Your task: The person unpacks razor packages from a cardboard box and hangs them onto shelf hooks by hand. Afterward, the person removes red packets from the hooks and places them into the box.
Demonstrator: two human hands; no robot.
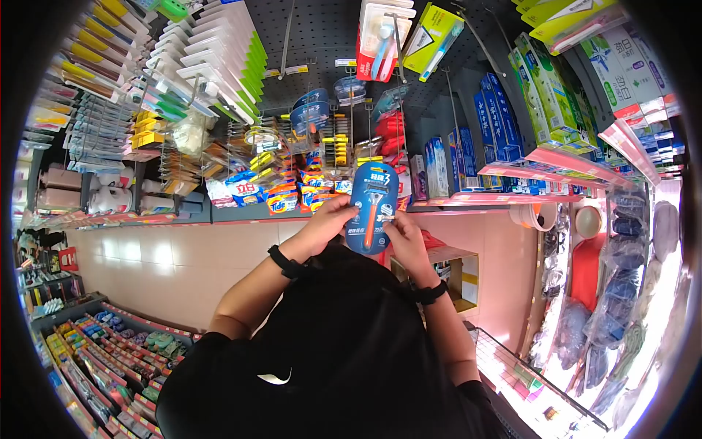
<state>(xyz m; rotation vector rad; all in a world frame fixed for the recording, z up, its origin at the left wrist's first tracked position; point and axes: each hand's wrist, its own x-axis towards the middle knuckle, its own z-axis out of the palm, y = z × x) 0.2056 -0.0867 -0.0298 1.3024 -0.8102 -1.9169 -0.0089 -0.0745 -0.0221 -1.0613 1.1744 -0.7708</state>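
A blue razor package (371, 208) with an orange-handled razor inside is held upright in front of my chest. My left hand (330, 222) grips its left edge, the fingers closed on the card. At its lower right edge, my right hand (406, 241) pinches the package between thumb and fingers. Just behind the package, on the shelf, lie orange Tide bags (282, 199) and a white and blue bag (247, 189). Similar blue packages (310, 113) hang from hooks above them.
Toothbrush packs (219, 51) hang at upper left. Toothpaste boxes (497, 117) fill the right shelves. An open cardboard box (468, 282) stands below my right arm, near a wire basket (534, 380). Bagged slippers (618, 300) hang at far right.
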